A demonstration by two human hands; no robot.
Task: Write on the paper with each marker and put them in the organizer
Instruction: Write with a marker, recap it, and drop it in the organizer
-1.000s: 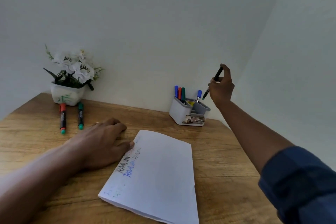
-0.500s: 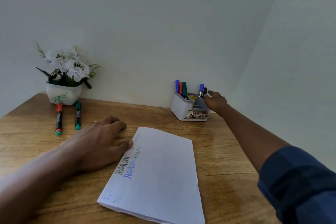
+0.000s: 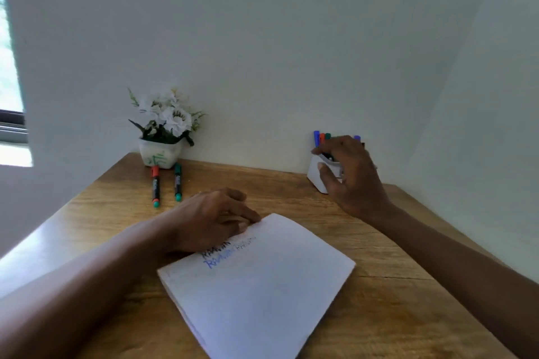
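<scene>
White folded paper point(image 3: 262, 285) lies on the wooden table with black and blue writing near its top left. My left hand point(image 3: 210, 221) rests flat on the paper's upper left corner. My right hand point(image 3: 350, 175) hovers in front of the white organizer point(image 3: 316, 178), fingers apart and holding nothing. Blue, red and green marker caps point(image 3: 320, 138) stick up from the organizer behind the hand; most of the organizer is hidden. A red-capped marker point(image 3: 155, 186) and a green-capped marker point(image 3: 177, 182) lie side by side at the back left.
A white pot of white flowers point(image 3: 163, 137) stands against the back wall, just behind the two loose markers. The wall closes in on the right of the organizer. A window edge point(image 3: 11, 125) shows at far left.
My right hand put the black marker into the organizer, let go, and now draws back toward me with spread fingers. The view has swung left. My left hand stayed on the paper.
</scene>
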